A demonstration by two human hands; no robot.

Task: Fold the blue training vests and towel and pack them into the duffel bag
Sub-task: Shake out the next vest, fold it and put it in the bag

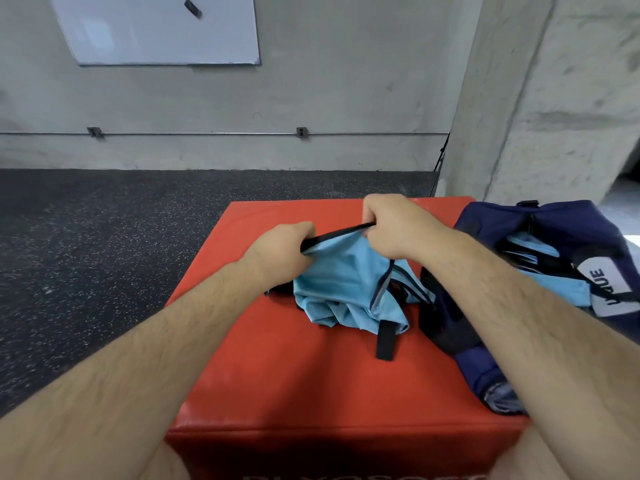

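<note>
A light blue training vest (346, 289) with black trim hangs crumpled over the red padded box (277, 358). My left hand (282, 249) and my right hand (391, 225) both grip its black top edge, stretched between them above the box. The vest's lower part bunches on the box top, with a black strap lying toward me. To the right sits the open navy duffel bag (554, 223); light blue fabric (554, 285) lies inside it. My right forearm crosses over the bag's near side.
The box stands on dark speckled rubber flooring (104, 254). A grey concrete wall with a whiteboard (156, 29) is behind, and a concrete pillar (536, 98) rises at the right behind the bag.
</note>
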